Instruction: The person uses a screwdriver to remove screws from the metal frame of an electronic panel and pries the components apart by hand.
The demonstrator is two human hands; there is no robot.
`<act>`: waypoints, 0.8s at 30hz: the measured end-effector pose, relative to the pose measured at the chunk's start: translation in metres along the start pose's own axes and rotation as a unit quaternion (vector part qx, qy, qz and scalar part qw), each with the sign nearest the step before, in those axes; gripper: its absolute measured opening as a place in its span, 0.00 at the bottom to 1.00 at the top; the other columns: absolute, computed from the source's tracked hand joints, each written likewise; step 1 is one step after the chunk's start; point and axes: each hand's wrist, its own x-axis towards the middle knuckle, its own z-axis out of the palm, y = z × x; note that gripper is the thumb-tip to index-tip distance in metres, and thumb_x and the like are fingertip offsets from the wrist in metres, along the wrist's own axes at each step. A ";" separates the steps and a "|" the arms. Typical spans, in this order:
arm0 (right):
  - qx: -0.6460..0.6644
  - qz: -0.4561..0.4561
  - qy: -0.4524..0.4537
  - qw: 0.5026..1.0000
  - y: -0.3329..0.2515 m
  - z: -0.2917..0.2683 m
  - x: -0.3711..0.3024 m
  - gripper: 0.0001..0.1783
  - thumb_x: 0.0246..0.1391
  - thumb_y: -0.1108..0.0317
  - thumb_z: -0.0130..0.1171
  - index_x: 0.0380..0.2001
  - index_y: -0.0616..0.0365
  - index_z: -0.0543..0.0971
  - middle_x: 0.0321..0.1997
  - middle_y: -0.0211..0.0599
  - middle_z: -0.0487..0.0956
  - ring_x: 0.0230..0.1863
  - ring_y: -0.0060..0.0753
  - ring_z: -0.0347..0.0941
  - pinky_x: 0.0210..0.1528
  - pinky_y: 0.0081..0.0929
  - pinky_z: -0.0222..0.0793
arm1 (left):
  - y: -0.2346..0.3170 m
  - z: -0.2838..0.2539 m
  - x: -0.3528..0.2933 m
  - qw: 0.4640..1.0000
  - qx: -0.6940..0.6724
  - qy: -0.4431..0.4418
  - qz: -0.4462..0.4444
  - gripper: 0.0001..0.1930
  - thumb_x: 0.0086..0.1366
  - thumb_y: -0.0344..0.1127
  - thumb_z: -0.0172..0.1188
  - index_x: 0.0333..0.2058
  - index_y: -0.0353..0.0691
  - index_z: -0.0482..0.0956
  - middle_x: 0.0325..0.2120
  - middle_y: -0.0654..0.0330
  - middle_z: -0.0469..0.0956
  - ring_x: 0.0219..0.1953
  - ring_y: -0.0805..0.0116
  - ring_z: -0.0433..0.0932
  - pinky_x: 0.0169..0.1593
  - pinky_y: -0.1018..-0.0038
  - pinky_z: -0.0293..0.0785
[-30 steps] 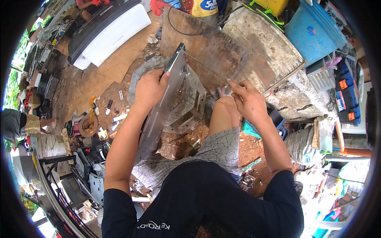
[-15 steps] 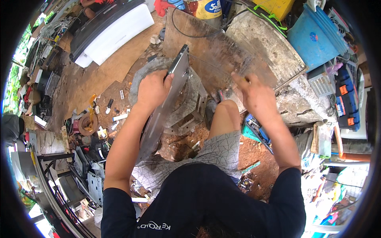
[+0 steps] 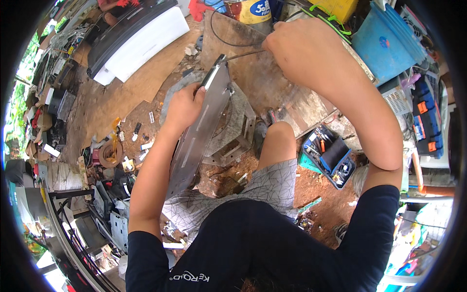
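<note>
My left hand (image 3: 184, 107) is closed on the upper edge of a flat, dark grey panel (image 3: 204, 126), holding it on edge, tilted, with its lower end near my lap. Behind and under the panel is a round grey stool-like block (image 3: 233, 138) with an angular, slotted side. A thin dark cord or strip (image 3: 244, 54) stretches from the panel's far top corner to my right hand (image 3: 289, 51). My right fingers are closed around its end; the bent wrist partly hides them. Whether it is fixed to the panel I cannot tell.
A worn wooden board (image 3: 238, 36) lies beyond the stool. On the right are a toolbox with tools (image 3: 331, 155), a blue bin (image 3: 386, 46) and a blue case (image 3: 428, 121). A large white-and-black casing (image 3: 146, 46) stands far left. Small scraps litter the ground.
My right hand has moved up and away, raising and pulling the dark cord with it. The toolbox beneath that arm is now uncovered. My left hand and the panel have hardly moved.
</note>
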 end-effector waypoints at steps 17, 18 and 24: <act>0.127 0.167 -0.032 0.977 0.005 0.045 -0.085 0.22 0.49 0.72 0.58 0.49 0.47 0.84 0.36 0.43 0.85 0.44 0.51 0.81 0.46 0.46 0.77 | 0.012 -0.002 0.008 0.993 0.096 -0.065 -0.008 0.24 0.56 0.53 0.69 0.39 0.34 0.84 0.32 0.43 0.84 0.37 0.44 0.84 0.43 0.56 0.78; 0.132 0.178 -0.063 0.973 0.005 0.043 -0.087 0.22 0.49 0.72 0.58 0.49 0.48 0.84 0.36 0.44 0.85 0.44 0.51 0.81 0.46 0.46 0.77 | 0.012 -0.002 0.009 0.993 0.101 -0.061 -0.010 0.24 0.56 0.52 0.70 0.38 0.34 0.84 0.31 0.44 0.84 0.36 0.44 0.84 0.42 0.57 0.78; 0.257 0.171 0.047 0.950 0.048 0.046 -0.140 0.18 0.57 0.68 0.62 0.52 0.53 0.81 0.39 0.44 0.85 0.43 0.48 0.81 0.44 0.41 0.75 | -0.010 -0.033 -0.010 0.997 0.072 -0.022 -0.014 0.16 0.57 0.43 0.71 0.32 0.34 0.84 0.21 0.54 0.81 0.22 0.61 0.78 0.30 0.68 0.73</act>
